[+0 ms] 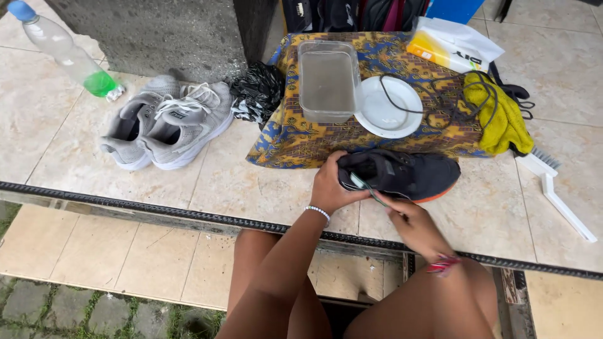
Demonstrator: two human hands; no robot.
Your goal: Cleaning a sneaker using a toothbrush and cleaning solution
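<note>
Flanking black shoe (408, 174): grey sneakers (166, 122), brush (556, 188).

The black sneaker (402, 174) looks like matt knit fabric over a rubbery sole, the patterned batik cloth (370, 107) is soft woven cotton, the clear tub (328, 80) and white plate (388, 107) are smooth glossy plastic, and the floor tiles (75, 157) shine, polished and slightly mottled.
</note>
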